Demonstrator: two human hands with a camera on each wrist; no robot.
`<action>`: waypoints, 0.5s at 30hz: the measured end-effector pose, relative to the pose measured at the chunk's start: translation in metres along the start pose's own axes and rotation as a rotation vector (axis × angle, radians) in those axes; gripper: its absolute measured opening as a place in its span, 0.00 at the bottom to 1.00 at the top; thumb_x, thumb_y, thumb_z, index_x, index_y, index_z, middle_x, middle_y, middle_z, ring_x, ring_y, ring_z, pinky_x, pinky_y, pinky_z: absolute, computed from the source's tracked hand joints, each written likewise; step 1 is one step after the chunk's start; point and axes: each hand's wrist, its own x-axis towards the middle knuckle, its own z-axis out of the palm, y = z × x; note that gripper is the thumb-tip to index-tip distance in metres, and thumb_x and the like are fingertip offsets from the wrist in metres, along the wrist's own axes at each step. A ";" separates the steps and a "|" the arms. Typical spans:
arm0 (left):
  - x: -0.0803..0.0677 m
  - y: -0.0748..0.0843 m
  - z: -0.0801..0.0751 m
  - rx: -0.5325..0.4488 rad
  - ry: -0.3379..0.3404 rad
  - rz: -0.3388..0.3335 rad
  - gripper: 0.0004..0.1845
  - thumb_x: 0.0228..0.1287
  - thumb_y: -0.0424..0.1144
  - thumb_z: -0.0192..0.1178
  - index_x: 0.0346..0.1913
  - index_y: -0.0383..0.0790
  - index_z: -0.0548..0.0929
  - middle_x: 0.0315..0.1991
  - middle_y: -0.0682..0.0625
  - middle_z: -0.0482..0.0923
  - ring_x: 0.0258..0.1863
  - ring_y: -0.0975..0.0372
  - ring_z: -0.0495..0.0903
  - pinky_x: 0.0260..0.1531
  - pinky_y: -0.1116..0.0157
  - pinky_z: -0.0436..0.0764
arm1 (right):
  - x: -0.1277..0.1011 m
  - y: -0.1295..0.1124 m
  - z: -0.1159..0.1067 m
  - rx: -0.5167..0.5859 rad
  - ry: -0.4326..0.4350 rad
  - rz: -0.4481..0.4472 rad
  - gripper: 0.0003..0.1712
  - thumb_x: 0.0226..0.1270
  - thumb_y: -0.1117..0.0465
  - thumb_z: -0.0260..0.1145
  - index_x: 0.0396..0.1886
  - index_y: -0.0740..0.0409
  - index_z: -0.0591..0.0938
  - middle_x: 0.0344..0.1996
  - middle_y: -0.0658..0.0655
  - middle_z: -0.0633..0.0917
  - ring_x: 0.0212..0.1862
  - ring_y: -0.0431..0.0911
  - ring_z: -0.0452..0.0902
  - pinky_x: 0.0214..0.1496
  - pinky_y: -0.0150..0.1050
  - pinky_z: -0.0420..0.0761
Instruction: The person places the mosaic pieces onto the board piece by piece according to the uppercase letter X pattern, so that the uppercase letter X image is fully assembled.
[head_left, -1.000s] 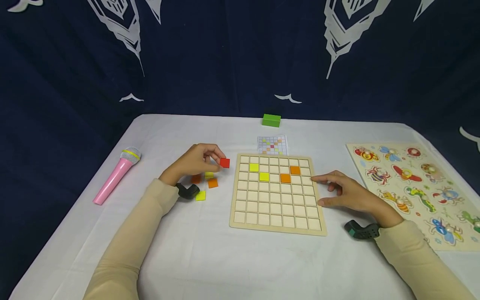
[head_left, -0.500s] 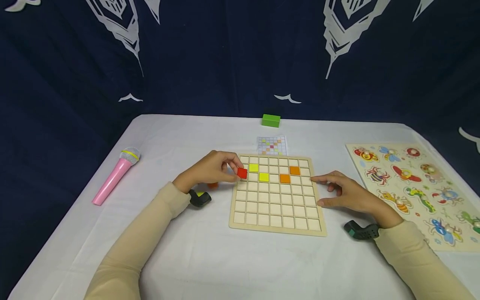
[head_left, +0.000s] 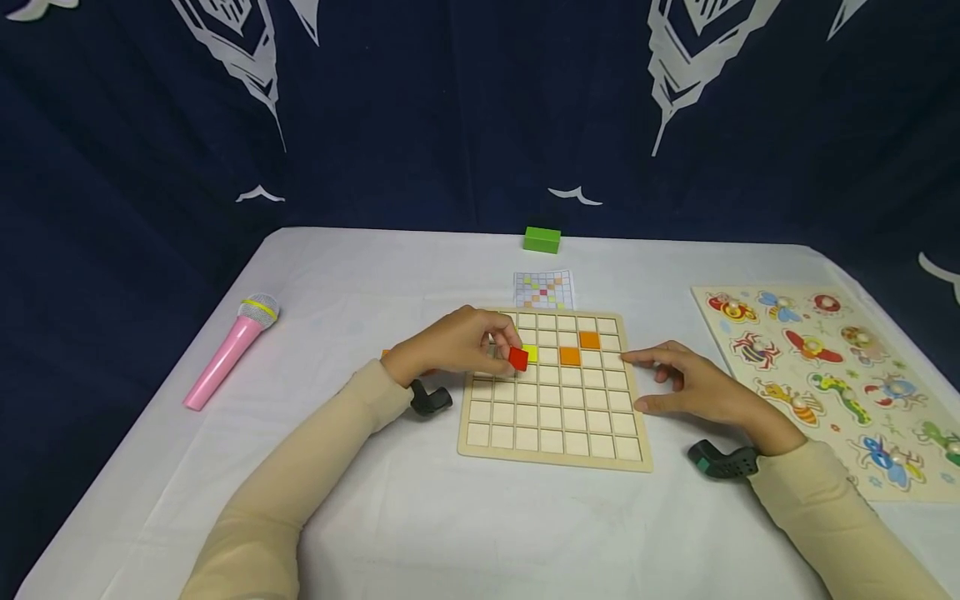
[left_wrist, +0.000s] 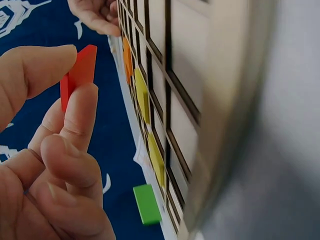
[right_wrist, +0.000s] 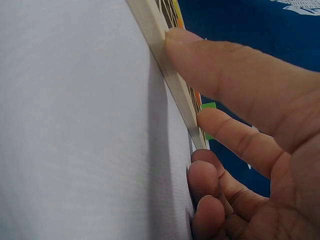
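Left hand (head_left: 472, 342) has crossed wooden grid board's (head_left: 551, 417) left edge, thumb and forefinger pinching red tile (head_left: 518, 359); tile held off board near yellow tile (head_left: 532, 353), seemingly at placing stage, unseated; right hand (head_left: 693, 385) unmoved, fingers loosely open, gripping nothing, touching board's right edge

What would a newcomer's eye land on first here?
Probably the bright red tile, pinched in the left hand above the grid board. The pink microphone, alone near the table's left edge, likely comes next, then the colorful insect puzzle on the right.
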 end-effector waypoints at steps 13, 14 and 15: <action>0.023 0.015 0.014 0.144 -0.076 -0.024 0.12 0.63 0.39 0.79 0.45 0.43 0.88 0.36 0.59 0.87 0.31 0.68 0.77 0.43 0.67 0.74 | 0.001 0.000 0.000 -0.004 -0.006 0.019 0.39 0.63 0.64 0.82 0.72 0.69 0.78 0.46 0.57 0.75 0.43 0.44 0.66 0.41 0.34 0.70; 0.025 0.016 0.015 0.156 -0.079 -0.033 0.12 0.63 0.40 0.79 0.45 0.43 0.88 0.35 0.59 0.87 0.31 0.68 0.78 0.43 0.67 0.75 | 0.001 0.000 0.000 -0.006 -0.007 0.022 0.39 0.63 0.64 0.82 0.72 0.69 0.78 0.46 0.57 0.75 0.43 0.44 0.66 0.41 0.34 0.70; 0.026 0.017 0.016 0.169 -0.081 -0.043 0.12 0.64 0.40 0.79 0.45 0.44 0.88 0.35 0.59 0.87 0.33 0.68 0.78 0.43 0.66 0.75 | 0.001 0.000 0.000 -0.008 -0.007 0.024 0.39 0.64 0.64 0.82 0.72 0.69 0.78 0.46 0.57 0.75 0.43 0.44 0.66 0.41 0.34 0.70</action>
